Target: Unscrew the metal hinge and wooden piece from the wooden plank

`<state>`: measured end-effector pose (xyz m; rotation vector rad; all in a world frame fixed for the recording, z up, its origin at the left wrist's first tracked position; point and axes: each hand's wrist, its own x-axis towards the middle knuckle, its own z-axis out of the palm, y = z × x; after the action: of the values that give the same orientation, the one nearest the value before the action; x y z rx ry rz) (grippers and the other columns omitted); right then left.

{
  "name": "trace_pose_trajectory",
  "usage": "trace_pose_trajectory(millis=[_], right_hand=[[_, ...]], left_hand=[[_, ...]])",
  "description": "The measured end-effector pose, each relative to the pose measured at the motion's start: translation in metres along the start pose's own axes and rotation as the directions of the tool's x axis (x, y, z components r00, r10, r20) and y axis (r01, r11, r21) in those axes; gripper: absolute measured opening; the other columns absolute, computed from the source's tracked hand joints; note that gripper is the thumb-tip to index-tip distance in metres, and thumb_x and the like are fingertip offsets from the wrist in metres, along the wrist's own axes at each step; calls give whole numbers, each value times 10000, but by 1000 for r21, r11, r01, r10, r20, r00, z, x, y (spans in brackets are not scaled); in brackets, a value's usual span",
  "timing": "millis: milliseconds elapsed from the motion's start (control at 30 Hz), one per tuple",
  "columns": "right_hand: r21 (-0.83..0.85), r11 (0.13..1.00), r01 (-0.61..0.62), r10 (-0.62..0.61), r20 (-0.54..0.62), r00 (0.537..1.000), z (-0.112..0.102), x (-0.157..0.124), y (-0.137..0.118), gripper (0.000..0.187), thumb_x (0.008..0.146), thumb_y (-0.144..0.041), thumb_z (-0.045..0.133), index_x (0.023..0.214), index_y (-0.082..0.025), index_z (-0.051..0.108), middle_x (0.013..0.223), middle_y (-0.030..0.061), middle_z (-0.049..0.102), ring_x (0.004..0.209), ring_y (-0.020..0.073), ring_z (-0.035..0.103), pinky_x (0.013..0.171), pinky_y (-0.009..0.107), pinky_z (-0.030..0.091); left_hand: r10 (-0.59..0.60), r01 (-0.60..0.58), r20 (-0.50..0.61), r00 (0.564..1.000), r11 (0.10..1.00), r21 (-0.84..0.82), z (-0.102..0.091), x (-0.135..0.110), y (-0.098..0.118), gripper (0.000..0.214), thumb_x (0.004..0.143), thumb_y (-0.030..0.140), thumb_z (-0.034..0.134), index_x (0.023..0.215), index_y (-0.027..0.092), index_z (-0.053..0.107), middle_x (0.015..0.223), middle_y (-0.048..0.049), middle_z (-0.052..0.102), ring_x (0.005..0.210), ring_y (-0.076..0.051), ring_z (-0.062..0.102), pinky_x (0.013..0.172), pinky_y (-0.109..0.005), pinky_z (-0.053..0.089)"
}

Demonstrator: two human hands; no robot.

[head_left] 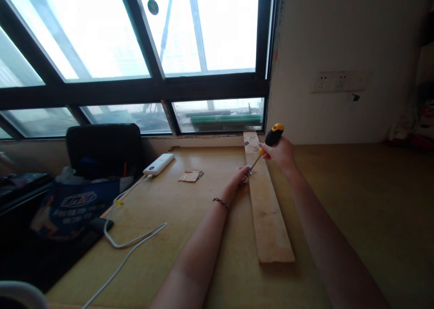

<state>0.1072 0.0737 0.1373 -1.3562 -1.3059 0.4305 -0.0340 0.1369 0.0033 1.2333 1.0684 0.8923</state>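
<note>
A long wooden board [267,209] lies on the table, its far end close to the window. My right hand [281,153] is closed round a screwdriver [274,135] with a black and yellow handle. Its shaft slants down to the left, and the tip meets a small shiny metal fitting [250,169] at the board's left edge. With its fingers closed, my left hand [240,177] grips that fitting against the board. The fitting's exact kind is too small to make out, and my fingers partly cover it.
Left of the board lies a small brown packet [191,176] on the wooden table [149,218]. A white power bank [158,164] with a white cable [125,245] rests by the table's left edge. Beyond are a black chair [103,148] and a blue bag [79,205].
</note>
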Motion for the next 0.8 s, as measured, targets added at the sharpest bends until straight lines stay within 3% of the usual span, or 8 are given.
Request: trace_pose_trajectory(millis=[433, 600, 700, 800], right_hand=[[8, 1000, 15, -14, -34, 999, -1, -1, -3, 396, 589, -441, 695, 806, -137, 564, 694, 75, 658, 443, 177, 616, 371, 242, 494], [-8, 990, 142, -142, -138, 980, -12, 0, -7, 329, 673, -408, 615, 860, -139, 588, 776, 84, 661, 564, 191, 638, 514, 293, 522], [-141, 955, 260, -281, -157, 947, -21, -1, -2, 251, 690, -344, 597, 879, -180, 588, 829, 60, 654, 732, 208, 633, 669, 326, 508], [-299, 881, 365, -412, -107, 905, -32, -6, 19, 201, 688, -232, 575, 889, -218, 577, 918, 41, 629, 852, 202, 597, 781, 333, 466]], left_hand=[[-35, 38, 38, 999, 995, -87, -3, 8, -5, 225, 675, 369, 565, 694, 158, 486, 524, 68, 381, 326, -8, 220, 343, -190, 82], [-30, 31, 21, 999, 998, -49, -3, 5, -3, 208, 682, 356, 563, 681, 165, 479, 483, 74, 374, 316, -12, 221, 346, -186, 94], [-18, 18, 7, 1000, 999, -39, -3, 2, -1, 196, 687, 345, 558, 681, 159, 494, 470, 66, 387, 321, -19, 252, 344, -180, 119], [-15, 15, -5, 1000, 1000, -22, -3, 1, 0, 202, 681, 346, 569, 676, 155, 502, 454, 61, 392, 327, -25, 276, 339, -176, 144]])
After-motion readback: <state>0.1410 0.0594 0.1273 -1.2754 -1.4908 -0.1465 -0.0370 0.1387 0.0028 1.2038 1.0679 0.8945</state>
